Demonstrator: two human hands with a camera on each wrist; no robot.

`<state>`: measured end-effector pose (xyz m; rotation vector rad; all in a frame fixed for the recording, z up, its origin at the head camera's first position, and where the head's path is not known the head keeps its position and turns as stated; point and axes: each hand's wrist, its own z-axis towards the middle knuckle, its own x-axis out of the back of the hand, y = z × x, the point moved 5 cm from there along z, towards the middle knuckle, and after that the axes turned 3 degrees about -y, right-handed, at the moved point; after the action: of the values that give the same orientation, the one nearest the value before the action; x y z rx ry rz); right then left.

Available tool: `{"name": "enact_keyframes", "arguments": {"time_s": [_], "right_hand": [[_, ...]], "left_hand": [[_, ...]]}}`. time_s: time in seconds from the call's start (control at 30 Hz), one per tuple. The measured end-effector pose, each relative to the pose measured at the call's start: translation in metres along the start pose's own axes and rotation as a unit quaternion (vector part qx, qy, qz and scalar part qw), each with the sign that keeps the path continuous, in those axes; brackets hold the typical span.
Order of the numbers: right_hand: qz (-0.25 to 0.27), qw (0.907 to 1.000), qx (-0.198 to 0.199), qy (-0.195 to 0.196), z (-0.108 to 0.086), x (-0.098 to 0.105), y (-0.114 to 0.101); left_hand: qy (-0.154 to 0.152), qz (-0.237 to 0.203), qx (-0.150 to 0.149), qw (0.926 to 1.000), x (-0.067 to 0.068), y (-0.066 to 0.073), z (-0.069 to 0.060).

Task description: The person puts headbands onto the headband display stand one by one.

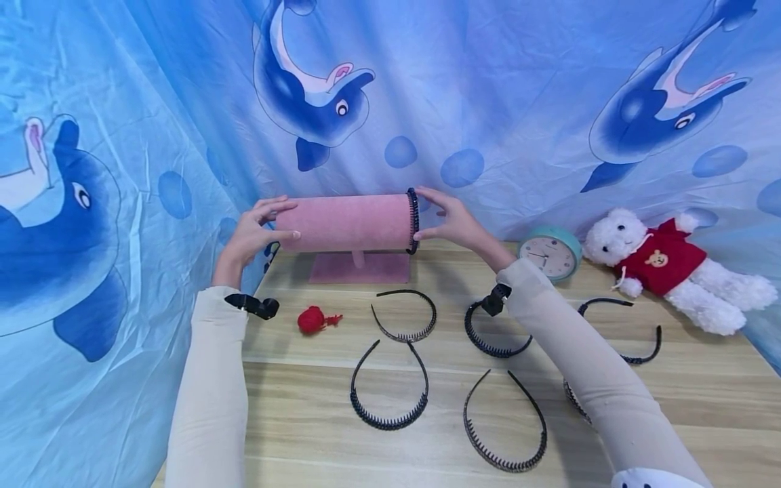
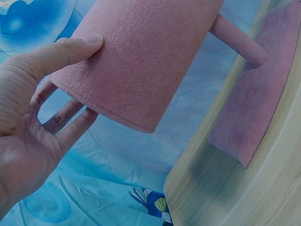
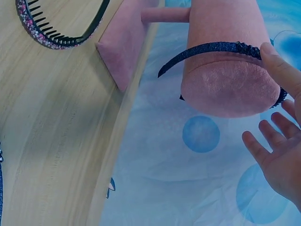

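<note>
A pink plush roll (image 1: pixel 350 222) lies horizontally on a post above its flat pink base (image 1: pixel 360 268). My left hand (image 1: pixel 249 232) grips the roll's left end, thumb across the front and fingers round the far side, as the left wrist view shows. Round the roll's right end sits a dark, glittery toothed headband (image 1: pixel 413 220); its tips stick out past the roll in the right wrist view. My right hand (image 1: pixel 454 220) holds this headband between thumb and forefinger, the other fingers (image 3: pixel 256 146) spread away from the roll.
Several toothed headbands lie on the wooden table, among them one with pink glitter (image 3: pixel 44 40) and a dark one (image 1: pixel 390 423) at the front. A red knotted ornament (image 1: pixel 312 320) lies left. A teal clock (image 1: pixel 551 253) and white teddy bear (image 1: pixel 665 261) stand back right, before a blue curtain (image 1: pixel 488 68).
</note>
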<state>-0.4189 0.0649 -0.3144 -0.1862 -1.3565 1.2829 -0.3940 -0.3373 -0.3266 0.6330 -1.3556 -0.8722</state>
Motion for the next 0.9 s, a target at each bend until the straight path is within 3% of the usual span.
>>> {"name": "enact_keyframes", "arguments": {"time_s": [0.27, 0.53, 0.9], "right_hand": [[-0.034, 0.9992, 0.020, -0.006, 0.003, -0.002, -0.009], [-0.062, 0.9980, 0.005, -0.014, 0.008, -0.006, -0.015], [-0.098, 0.9948, 0.016, -0.021, 0.019, -0.020, -0.026]], "left_hand": [[-0.001, -0.006, 0.001, 1.0000, -0.001, 0.002, -0.001], [0.000, -0.011, -0.001, 0.9999, -0.001, 0.004, -0.002], [-0.006, -0.015, 0.007, 0.9998, -0.001, 0.006, -0.003]]}}
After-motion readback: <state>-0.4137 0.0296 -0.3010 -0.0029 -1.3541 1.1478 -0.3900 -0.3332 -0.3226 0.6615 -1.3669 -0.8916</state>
